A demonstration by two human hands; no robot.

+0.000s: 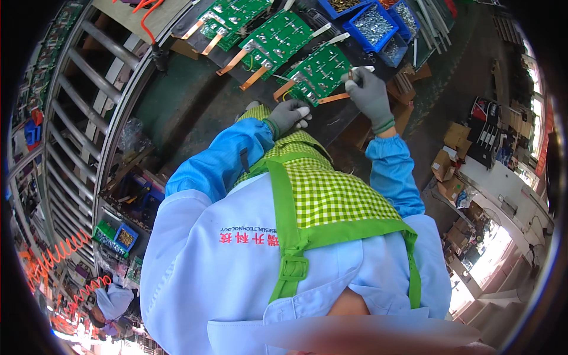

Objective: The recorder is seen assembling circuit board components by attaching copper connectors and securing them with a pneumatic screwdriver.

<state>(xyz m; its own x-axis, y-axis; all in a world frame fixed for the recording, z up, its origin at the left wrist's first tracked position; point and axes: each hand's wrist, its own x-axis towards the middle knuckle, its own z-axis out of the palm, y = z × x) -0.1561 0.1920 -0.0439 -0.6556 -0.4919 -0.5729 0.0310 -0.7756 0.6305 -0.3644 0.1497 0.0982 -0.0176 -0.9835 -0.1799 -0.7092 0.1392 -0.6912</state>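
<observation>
Three green circuit boards lie in a slanting row on the dark bench; the nearest circuit board (319, 72) is right in front of my hands. Flat copper strips (253, 77) and pale strips (322, 31) stick out from the boards' ends. My left hand (288, 116), in a grey glove with pale fingertips, is closed just below the nearest board's lower corner; what its curled fingers hold, if anything, is hidden. At that board's right side, my gloved right hand (369, 99) pinches its fingers together by a small brownish piece I cannot identify.
Blue bins of small metal parts (373, 26) stand beyond my right hand. Cardboard boxes (402, 97) sit right of the bench. A metal roller conveyor (94, 77) runs along the left, with an orange coiled hose (145, 26) near it. Another person (112, 305) is at lower left.
</observation>
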